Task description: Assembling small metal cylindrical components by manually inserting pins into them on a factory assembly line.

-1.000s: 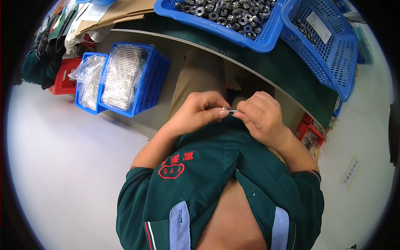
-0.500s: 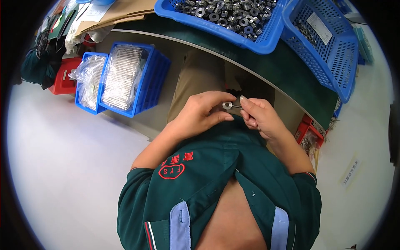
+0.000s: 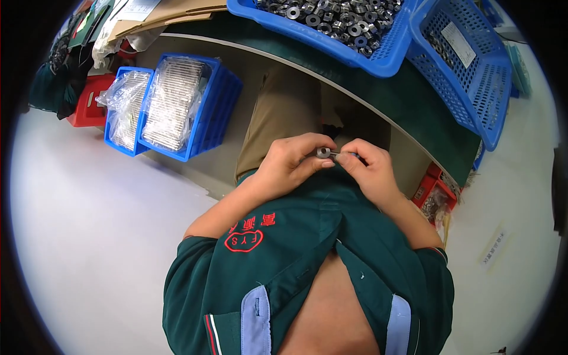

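Observation:
Between the thumb and fingers of my left hand (image 3: 294,158) is a small metal ring (image 3: 323,152) with a hole through it. My right hand (image 3: 368,163) pinches a thin metal rod (image 3: 335,154), whose end reaches the side of the ring. Whether the rod sits inside the ring or only touches it, I cannot tell. Both hands are close together over my lap, in front of the table edge. Above them, a blue basket (image 3: 307,36) full of similar metal rings stands on the table.
A second blue perforated basket (image 3: 494,86) tilts at the table's right end. Below it is a red bin (image 3: 427,186) of small parts. To the left, blue crates (image 3: 222,109) hold plastic-wrapped rows of metal pieces. Cardboard sheets (image 3: 171,13) lie on the green table (image 3: 355,89).
My right hand has turned and its fingers have shifted along the rod, closer to the ring. The ring has tilted slightly in my left hand. The view has moved a little.

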The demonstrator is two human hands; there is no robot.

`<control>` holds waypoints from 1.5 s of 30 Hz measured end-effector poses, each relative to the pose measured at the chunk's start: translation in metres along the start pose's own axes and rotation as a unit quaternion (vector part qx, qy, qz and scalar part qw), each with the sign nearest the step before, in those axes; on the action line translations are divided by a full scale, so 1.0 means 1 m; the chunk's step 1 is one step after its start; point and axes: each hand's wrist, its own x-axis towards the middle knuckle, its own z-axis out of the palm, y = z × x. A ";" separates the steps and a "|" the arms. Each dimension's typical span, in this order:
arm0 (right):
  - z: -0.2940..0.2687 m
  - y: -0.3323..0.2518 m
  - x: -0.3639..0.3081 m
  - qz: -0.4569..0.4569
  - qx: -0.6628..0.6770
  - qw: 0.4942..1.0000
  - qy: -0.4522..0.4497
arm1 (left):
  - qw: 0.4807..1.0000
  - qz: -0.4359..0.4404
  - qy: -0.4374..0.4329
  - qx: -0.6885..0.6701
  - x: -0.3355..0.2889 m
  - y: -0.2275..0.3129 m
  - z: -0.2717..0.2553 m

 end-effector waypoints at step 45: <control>-0.005 -0.011 0.000 -0.279 -0.296 0.913 0.035 | 0.998 0.026 -0.014 0.048 -0.002 -0.008 -0.001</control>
